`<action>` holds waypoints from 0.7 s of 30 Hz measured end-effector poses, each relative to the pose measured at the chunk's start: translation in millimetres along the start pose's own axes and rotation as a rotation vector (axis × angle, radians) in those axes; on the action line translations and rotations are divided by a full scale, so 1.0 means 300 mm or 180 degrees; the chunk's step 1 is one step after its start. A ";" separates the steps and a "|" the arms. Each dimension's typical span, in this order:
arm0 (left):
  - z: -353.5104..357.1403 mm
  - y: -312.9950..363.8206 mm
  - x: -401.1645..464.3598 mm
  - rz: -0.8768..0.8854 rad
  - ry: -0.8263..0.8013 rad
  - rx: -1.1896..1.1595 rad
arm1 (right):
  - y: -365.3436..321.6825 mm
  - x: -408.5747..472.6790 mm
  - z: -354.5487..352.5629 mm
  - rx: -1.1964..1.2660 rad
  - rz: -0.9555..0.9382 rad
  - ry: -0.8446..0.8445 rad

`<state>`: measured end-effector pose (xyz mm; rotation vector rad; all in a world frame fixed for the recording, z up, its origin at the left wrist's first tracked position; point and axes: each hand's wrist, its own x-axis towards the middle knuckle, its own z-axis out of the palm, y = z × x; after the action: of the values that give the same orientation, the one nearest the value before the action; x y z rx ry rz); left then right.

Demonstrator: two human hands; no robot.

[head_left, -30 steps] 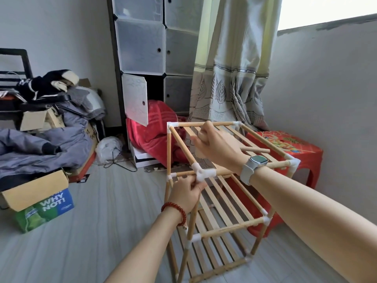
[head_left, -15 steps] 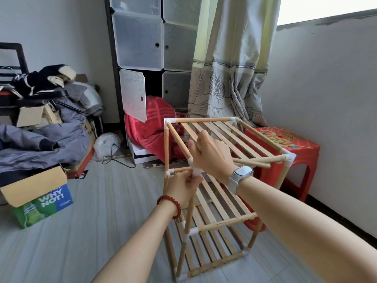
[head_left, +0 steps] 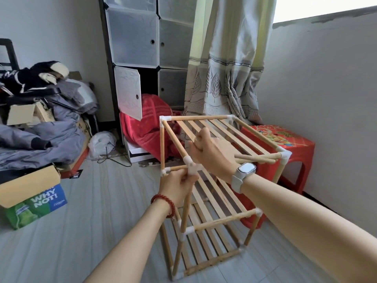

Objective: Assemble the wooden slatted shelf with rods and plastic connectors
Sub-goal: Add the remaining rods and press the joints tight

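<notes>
The wooden slatted shelf (head_left: pixel 216 201) stands on the floor with three slatted tiers joined by rods and white plastic connectors. My left hand (head_left: pixel 177 185) grips the upright front rod just under the top near corner connector (head_left: pixel 190 165). My right hand (head_left: pixel 212 153) is closed around the top tier's near wooden rod beside that connector. That rod's far end (head_left: pixel 265 159) sticks out loose, just short of the right corner connector (head_left: pixel 284 155). The top slats (head_left: pixel 216 127) lie behind my right hand.
A red plastic stool (head_left: pixel 285 144) stands behind the shelf by the right wall. A curtain (head_left: pixel 224 68) and a cube cabinet (head_left: pixel 142 48) with an open door and red cloth (head_left: pixel 146 127) are behind. Clothes and cardboard boxes (head_left: pixel 30 193) pile at the left.
The view has shifted slightly; both hands stay at the near top corner. My right hand has slid a little along the top rod, baring the corner connector.
</notes>
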<state>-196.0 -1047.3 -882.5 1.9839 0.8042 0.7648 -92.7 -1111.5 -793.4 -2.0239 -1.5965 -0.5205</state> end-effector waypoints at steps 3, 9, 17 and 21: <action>0.002 -0.004 0.005 0.0093 -0.0017 -0.0031 | -0.015 0.093 -0.098 0.0288 0.0270 0.0665; 0.017 0.013 -0.004 -0.0051 -0.0015 -0.0111 | 0.019 -0.031 0.012 0.0194 0.0371 -0.0160; 0.011 0.013 0.004 0.0060 -0.0053 0.0054 | -0.038 -0.013 -0.001 0.0257 0.0229 0.0395; -0.002 0.005 -0.003 0.0112 -0.0036 0.0010 | -0.030 0.026 -0.045 0.0032 -0.0198 0.0400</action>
<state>-196.5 -1048.5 -881.1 2.0080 0.7662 0.7725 -99.5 -1111.8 -776.7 -1.9000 -1.5872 -0.6485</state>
